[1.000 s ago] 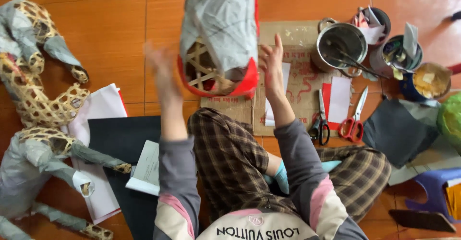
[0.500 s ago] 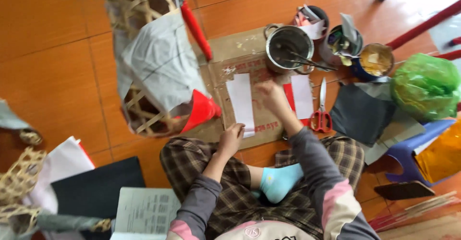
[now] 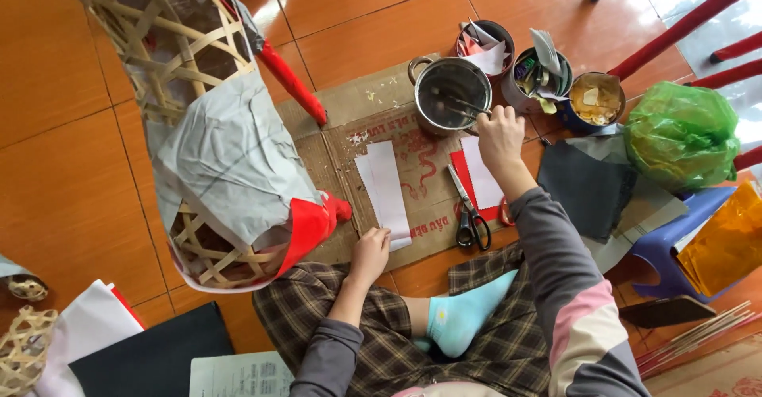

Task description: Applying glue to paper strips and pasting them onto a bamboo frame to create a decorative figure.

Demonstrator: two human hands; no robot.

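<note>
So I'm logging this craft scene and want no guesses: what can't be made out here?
All in the head view:
- Right hand: its fingertips at the metal pot are too small to show what they pinch.
- Woven frame: its top is cut off by the upper edge.
- Paper strips: whether the left hand grips or only touches them is unclear.
- Second scissors' handle: hidden by the right forearm.

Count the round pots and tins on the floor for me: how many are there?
4: a steel pot by the right hand, a dark tin behind it, a paper-stuffed tin beside it, and a blue tin farthest right. None looks hidden.
</note>
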